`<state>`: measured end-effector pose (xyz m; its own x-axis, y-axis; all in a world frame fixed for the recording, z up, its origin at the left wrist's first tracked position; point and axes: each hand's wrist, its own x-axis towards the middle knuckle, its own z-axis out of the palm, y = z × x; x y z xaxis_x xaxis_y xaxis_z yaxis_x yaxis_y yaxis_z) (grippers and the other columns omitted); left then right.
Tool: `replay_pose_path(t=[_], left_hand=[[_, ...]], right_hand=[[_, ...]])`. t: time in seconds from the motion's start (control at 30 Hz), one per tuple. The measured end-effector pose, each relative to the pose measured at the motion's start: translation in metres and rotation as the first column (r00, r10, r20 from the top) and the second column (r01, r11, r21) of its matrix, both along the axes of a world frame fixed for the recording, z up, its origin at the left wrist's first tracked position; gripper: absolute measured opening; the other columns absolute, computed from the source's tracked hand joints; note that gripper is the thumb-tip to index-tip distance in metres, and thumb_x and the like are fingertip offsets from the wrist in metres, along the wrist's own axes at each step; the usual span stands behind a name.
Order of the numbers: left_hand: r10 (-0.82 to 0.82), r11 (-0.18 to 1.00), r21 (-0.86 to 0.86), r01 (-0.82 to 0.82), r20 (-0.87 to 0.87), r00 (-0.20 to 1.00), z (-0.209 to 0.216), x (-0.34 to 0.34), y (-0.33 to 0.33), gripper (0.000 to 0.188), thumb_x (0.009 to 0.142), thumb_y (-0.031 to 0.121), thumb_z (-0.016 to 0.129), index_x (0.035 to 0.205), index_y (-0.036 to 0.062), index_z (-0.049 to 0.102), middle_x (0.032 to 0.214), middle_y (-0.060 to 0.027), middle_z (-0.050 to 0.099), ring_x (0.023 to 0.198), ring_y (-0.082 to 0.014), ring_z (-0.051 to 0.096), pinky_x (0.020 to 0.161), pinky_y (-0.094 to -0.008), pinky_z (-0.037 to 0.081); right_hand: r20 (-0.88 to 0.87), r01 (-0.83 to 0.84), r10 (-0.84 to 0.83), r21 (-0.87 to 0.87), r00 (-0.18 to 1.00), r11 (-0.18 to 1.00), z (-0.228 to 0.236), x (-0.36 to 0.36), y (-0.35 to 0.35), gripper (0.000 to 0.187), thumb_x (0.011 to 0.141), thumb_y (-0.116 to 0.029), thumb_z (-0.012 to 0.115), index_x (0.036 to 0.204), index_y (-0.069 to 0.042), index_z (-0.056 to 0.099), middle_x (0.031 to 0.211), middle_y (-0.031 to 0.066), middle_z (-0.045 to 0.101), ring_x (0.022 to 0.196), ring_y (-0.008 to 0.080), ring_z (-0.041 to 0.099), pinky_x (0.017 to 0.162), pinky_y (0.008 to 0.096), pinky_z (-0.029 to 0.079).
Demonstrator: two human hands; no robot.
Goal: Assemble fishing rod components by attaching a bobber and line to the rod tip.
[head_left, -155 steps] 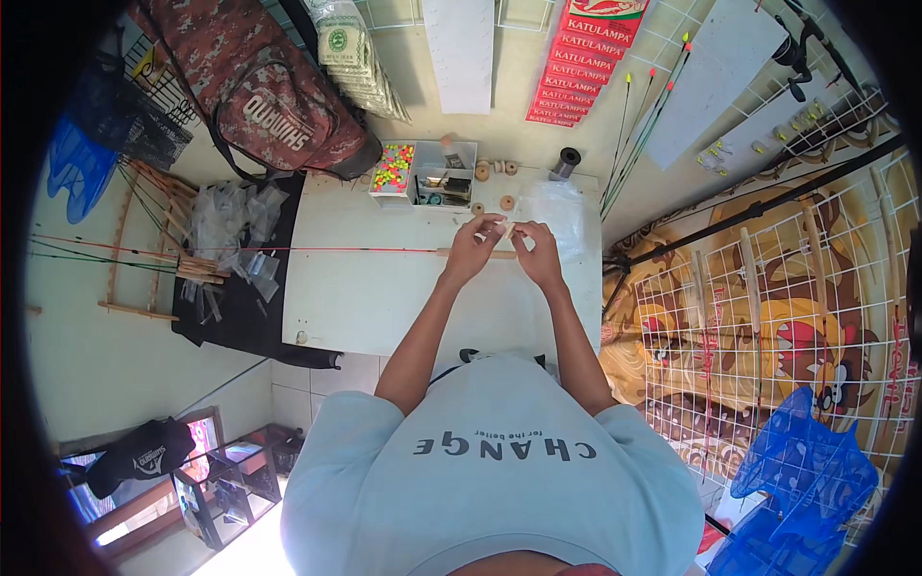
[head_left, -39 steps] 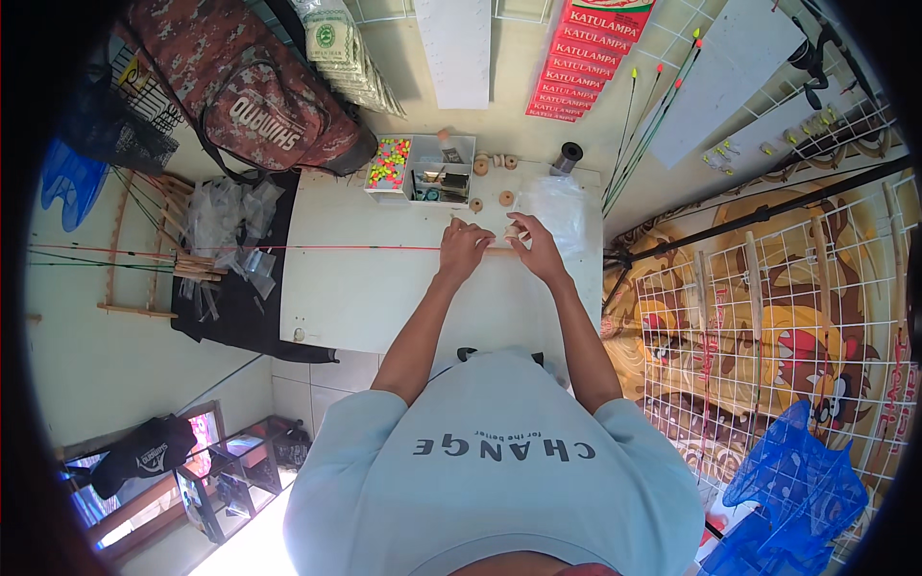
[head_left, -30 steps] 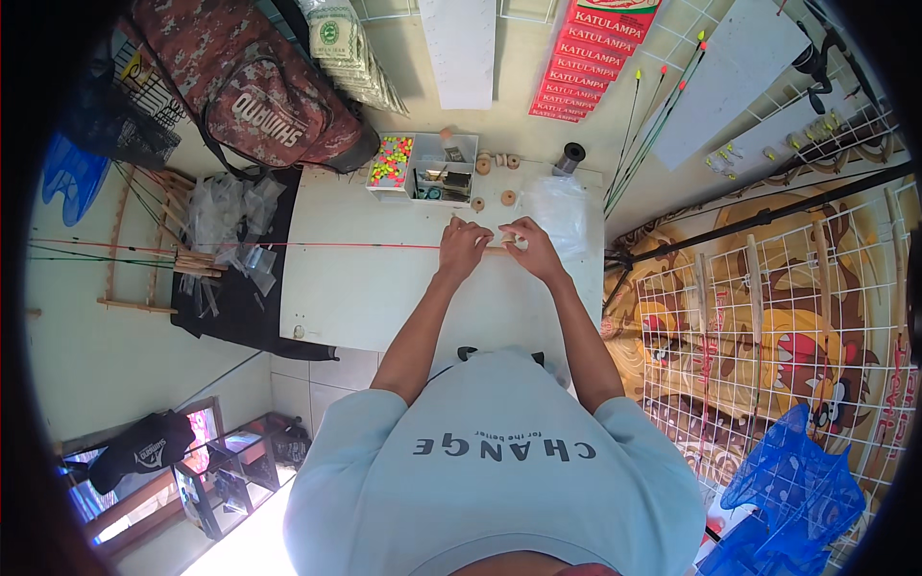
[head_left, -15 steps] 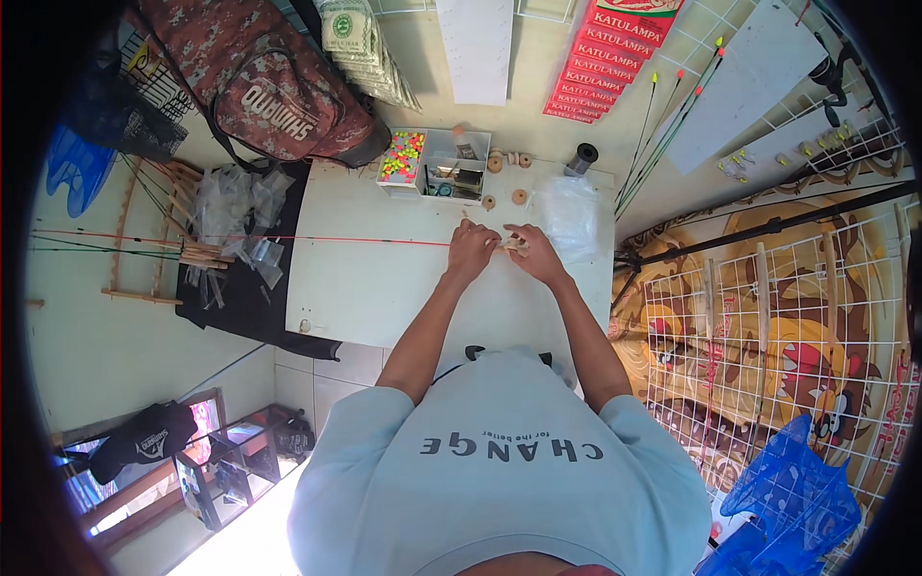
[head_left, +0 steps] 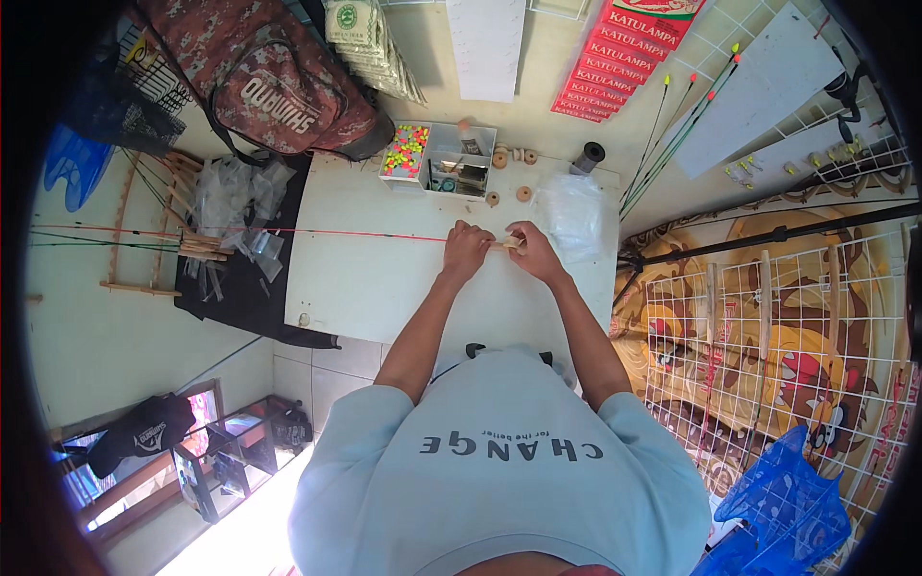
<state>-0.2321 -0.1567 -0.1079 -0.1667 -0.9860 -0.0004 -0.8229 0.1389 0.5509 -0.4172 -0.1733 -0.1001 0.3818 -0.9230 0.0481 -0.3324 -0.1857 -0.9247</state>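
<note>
A thin red rod (head_left: 357, 235), like a slender fishing rod, runs level over the white table from the far left to my hands. My left hand (head_left: 467, 250) is closed round its right end, fingers bent over it. Close beside it, my right hand (head_left: 535, 253) pinches a small pale piece (head_left: 511, 242) at the rod's end. What the piece is made of is too small to tell, and my fingers partly cover it. Both hands are above the middle of the table (head_left: 384, 288).
Behind my hands stands a white divided box (head_left: 403, 182) with colourful beads and small tools. Round wooden pieces (head_left: 523, 194), a dark spool (head_left: 588, 158) and clear plastic bags (head_left: 569, 216) lie to its right. A camouflage bag (head_left: 288, 96) is at the back left.
My right fingers have closed in on the pale piece, which now shows more plainly. The left hand's fingers have drawn down slightly onto the rod. The whole view has shifted a little.
</note>
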Motion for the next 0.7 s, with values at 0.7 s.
replay_pose_path(t=[0.7], left_hand=[[0.027,0.999,0.017,-0.027,-0.017,0.999,-0.01,0.007,0.006,0.012,0.081,0.016,0.064,0.091,0.015,0.072,0.094,-0.0002,0.066,0.096,-0.0246,0.051,0.088,-0.0377,0.042]], right_hand=[[-0.091,-0.048,0.046,-0.027,0.995,0.998,-0.006,0.008,0.001,0.032,0.073,-0.001,0.065,0.105,-0.004,0.061,0.094,0.0106,0.056,0.087,0.0249,0.06,0.08,0.0328,0.051]])
